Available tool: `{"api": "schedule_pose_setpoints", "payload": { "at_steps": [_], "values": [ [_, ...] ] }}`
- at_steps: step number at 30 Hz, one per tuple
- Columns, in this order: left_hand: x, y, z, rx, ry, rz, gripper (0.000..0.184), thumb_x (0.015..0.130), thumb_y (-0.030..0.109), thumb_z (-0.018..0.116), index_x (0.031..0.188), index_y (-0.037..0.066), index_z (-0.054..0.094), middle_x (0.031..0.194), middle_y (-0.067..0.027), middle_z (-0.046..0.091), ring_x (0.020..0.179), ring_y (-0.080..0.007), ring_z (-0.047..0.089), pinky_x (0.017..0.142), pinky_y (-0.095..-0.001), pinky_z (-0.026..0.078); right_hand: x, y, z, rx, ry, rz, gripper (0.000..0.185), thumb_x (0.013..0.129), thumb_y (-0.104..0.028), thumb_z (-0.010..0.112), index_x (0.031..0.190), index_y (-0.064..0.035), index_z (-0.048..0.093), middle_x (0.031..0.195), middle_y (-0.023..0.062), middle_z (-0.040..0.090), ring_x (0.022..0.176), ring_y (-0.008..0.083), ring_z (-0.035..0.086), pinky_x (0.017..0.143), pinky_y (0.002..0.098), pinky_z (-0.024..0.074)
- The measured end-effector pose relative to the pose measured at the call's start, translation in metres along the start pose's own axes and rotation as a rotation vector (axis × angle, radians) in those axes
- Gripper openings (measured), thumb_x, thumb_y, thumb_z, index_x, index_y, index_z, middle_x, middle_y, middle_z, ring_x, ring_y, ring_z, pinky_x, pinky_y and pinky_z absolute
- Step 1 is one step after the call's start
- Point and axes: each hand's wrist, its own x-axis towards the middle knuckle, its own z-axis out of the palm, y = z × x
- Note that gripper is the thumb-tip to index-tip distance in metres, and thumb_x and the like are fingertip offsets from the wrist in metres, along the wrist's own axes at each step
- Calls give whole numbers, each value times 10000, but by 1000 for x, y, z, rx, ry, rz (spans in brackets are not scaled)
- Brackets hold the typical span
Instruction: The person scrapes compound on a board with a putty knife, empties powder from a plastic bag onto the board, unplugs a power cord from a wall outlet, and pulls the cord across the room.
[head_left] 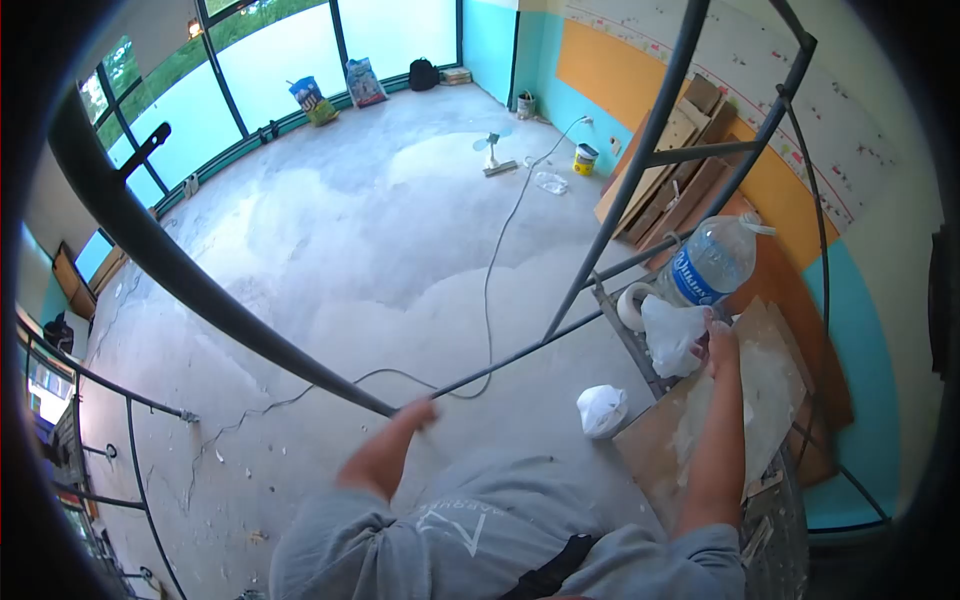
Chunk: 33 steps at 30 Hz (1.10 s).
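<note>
From where I sit, the bag [668, 332] lies just left of my right hand [716, 345], the nearer one, whose bent fingers seem to pinch its right edge. (Crumpled like that, it shows me no clear long axis.) The bottle [712, 262] crowds the far side, tape [630, 308] sits at far left, and the board [648, 440] is on my side; leftward, past the platform edge, there's floor [350, 250]. My left hand [418, 413], by the bar [240, 325], is too blurred to read.

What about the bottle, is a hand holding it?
No: the right hand holds a white bag beside the bottle; the left hand is away.
</note>
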Motion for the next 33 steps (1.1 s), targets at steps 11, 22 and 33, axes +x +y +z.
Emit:
{"api": "schedule_pose_setpoints", "payload": {
  "at_steps": [11,22,33],
  "values": [
    [-309,-208,219,-344,-67,-888,418,846,397,547,1053,47,647,1186,-177,584,1118,-318,553,907,-408,449,0,-28,-22,439,-229,-117,351,827,-303,688,1076,-111,532,805,-13,548,720,119,567,623,279,512],
    [-296,-70,165,-662,337,-431,482,773,418,677,1093,60,639,1041,-167,650,948,-311,623,860,-381,482,-106,1,112,-47,-396,-490,134,893,-170,592,892,-40,624,668,-4,545,576,73,507,536,210,434],
    [-415,-270,310,-725,-35,-813,491,850,502,561,958,38,684,846,-125,670,729,-282,618,663,-430,504,-181,304,257,-1250,-622,-911,354,875,-329,477,809,-13,623,796,220,620,762,426,578,714,509,454]
  ]
}}
